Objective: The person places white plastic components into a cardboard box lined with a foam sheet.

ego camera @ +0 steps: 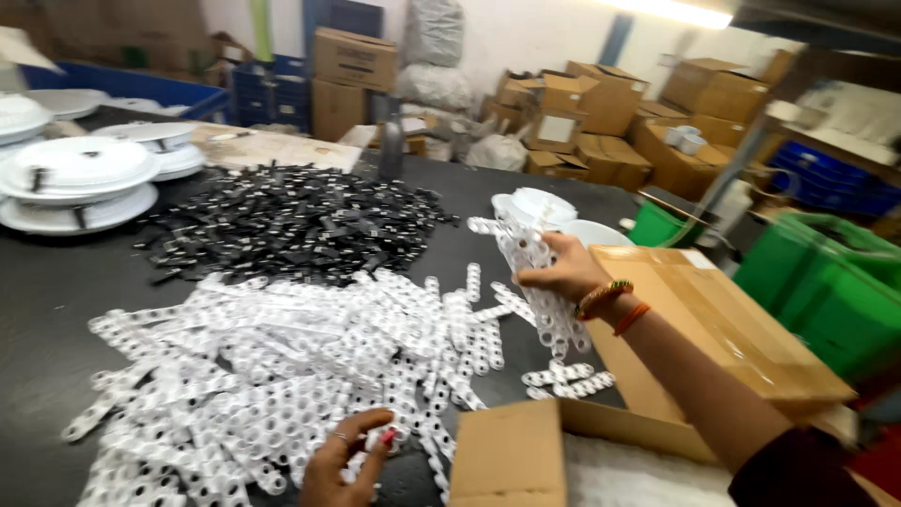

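Observation:
A wide heap of white perforated plastic strips (pixel 282 376) covers the near part of the dark table (pixel 56 291). My left hand (pixel 349 458) rests on the heap's near edge, fingertips pinching one small white piece. My right hand (pixel 563 272), with bangles at the wrist, is raised over the table's right side and grips a bundle of the white strips (pixel 537 282) that hangs down from it. A few loose strips (pixel 568 379) lie below that bundle.
A pile of small black parts (pixel 296 221) lies behind the white heap. Stacked white round discs (pixel 80 178) sit at the left. An open cardboard box (pixel 713 329) stands at the right, green crates (pixel 826 291) beyond it, many cartons (pixel 601 113) at the back.

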